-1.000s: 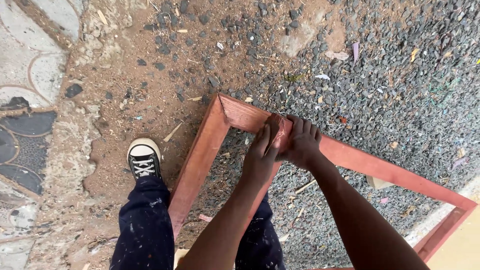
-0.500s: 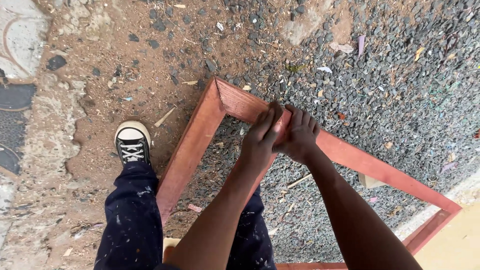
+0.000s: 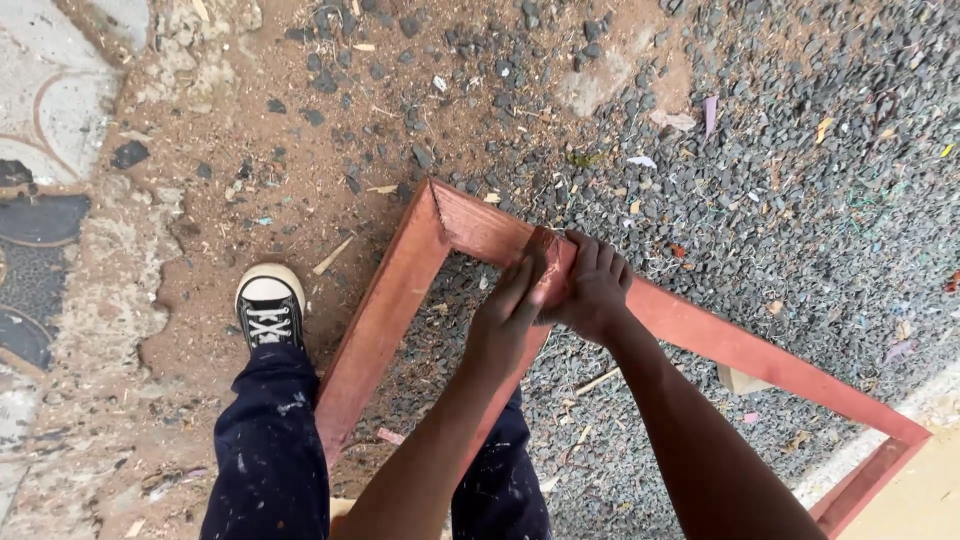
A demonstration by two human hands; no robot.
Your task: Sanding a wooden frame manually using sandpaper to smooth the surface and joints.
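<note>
1. Where the reddish-brown wooden frame (image 3: 700,325) rests on the ground, we see it lying with one mitred corner at the upper left and a long rail running down to the right.
2. We hold both hands together on the upper rail, just right of that corner.
3. The left hand (image 3: 510,315) lies on the near edge of the rail, fingers pointing up and pressed against a small reddish-brown pad (image 3: 550,262).
4. The right hand (image 3: 595,290) curls over the rail from the far side, its fingers wrapped on the same pad.
5. We cannot tell what the pad is made of; it matches the frame in colour and sits flat on the rail between the two hands.
6. The left side rail of the frame runs down toward the legs, which wear dark blue trousers (image 3: 270,450) speckled with pale paint.
7. A black and white sneaker (image 3: 268,305) stands on the dirt just outside the left rail.
8. Grey gravel (image 3: 800,150) covers the ground under and beyond the frame, mixed with wood shavings and small scraps.
9. Brown sandy soil (image 3: 300,150) covers the ground left of the frame's corner.
10. A patterned paved surface (image 3: 45,230) borders the soil at the far left.
</note>
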